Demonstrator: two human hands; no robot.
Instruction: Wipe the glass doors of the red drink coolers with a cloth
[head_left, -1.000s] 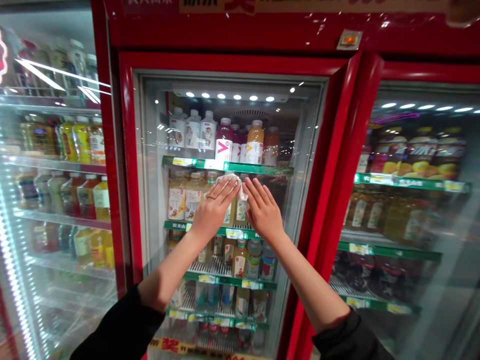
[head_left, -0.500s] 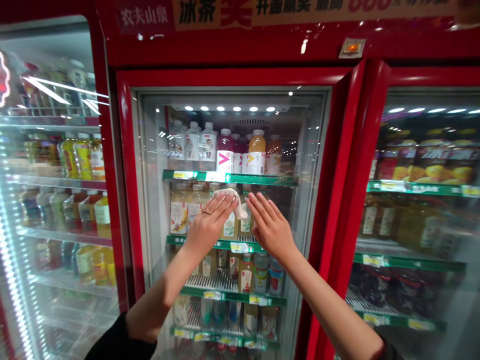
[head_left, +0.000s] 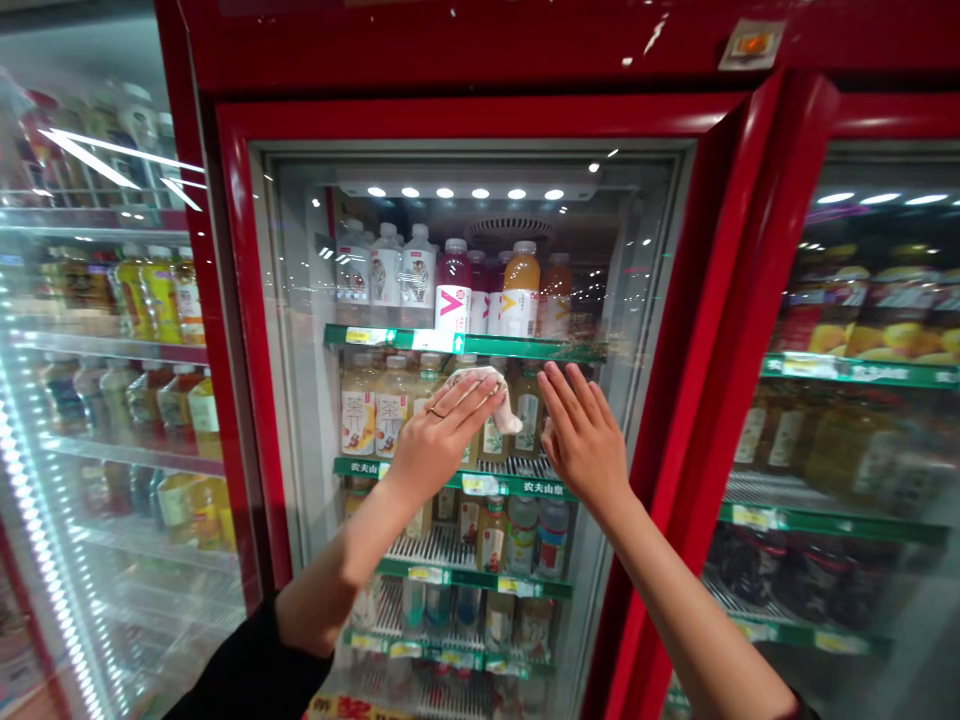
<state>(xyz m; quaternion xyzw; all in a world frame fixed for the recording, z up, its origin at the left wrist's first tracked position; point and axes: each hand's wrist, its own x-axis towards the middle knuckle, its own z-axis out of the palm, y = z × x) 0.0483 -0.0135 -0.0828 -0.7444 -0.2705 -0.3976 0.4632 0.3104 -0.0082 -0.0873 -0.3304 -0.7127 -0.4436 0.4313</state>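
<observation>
Left hand (head_left: 442, 435): fingers straight, close together, laid over a small whitish bunched fabric cloth (head_left: 510, 418). Thumb hidden, so can't tell if it pinches too. Thin dark ring (head_left: 437, 412) on one finger.

Right hand (head_left: 589, 445): fingers straight, slightly apart, nothing in it. Looks flat to the clear glass door (head_left: 634, 330); actual contact can't be confirmed.

Change: cloth and both hands have shifted right relative to the bottles, and the right hand has moved off more, so the gap between hands is wider. Reads as the cloth sliding over the glass, now on a patch further right.

Cloth: at the glass, in front of the second-shelf bottles, between the upper green shelf strip (head_left: 540, 347) and the lower green shelf strip (head_left: 544, 488). Crumpled under the fingers, loose end drooping past the fingertips. Looks thin and soft; damp or dry, can't tell.

Further out: magenta plastic bottle with white label (head_left: 454, 290) and orange plastic bottle with white label (head_left: 519, 290) above; glossy red door frame (head_left: 487, 115) around; black sleeve (head_left: 247, 655) on the left arm.
</observation>
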